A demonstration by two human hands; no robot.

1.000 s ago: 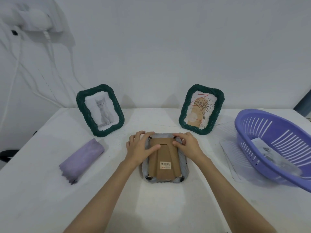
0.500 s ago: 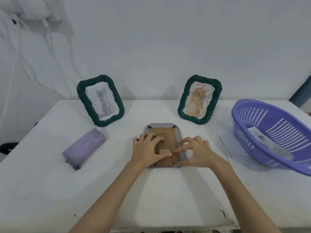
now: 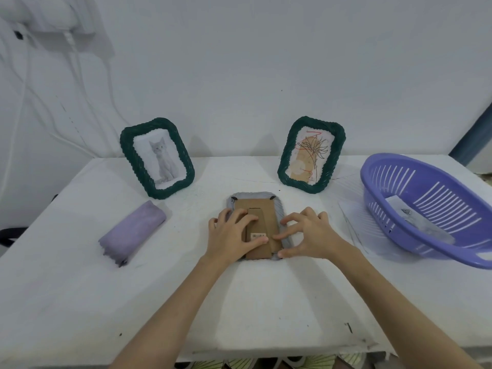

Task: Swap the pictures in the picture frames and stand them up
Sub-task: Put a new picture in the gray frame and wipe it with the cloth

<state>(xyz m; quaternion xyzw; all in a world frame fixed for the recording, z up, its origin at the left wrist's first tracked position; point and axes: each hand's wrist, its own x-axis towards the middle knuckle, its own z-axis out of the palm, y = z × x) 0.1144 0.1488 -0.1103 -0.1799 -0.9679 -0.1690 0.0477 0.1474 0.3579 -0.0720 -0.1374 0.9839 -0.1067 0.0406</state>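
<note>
— White wall behind, white table [image 3: 80,302] in front: what is lying at the middle of it?

— A grey picture frame [image 3: 279,209] is lying face down near the table's centre, its brown cardboard backing [image 3: 262,209] facing up, with a stand flap running down the middle and a barcode sticker [image 3: 257,236] on it. Small dark clips are sitting at its two far corners.

— And the hands?

— Both are resting on that frame. The left hand [image 3: 231,235] is lying flat with its fingers spread over the left half of the backing, the thumb reaching across just below the sticker. The right hand [image 3: 308,234] is arching over the frame's right edge, fingers curled and apart, the fingertips touching the backing and the thumb pressing at the near right corner. Neither is gripping anything that I can make out.

— What is standing around it?

— Two green woven frames are standing upright by the wall: the cat frame [image 3: 157,157] to the left, the plant drawing frame [image 3: 311,153] to the right, each leaning slightly back. A rolled purple cloth [image 3: 131,231] is lying to the left, well apart from the hands. A purple slatted basket [image 3: 431,209] is sitting at the right edge, holding some paper [image 3: 402,209].
</note>
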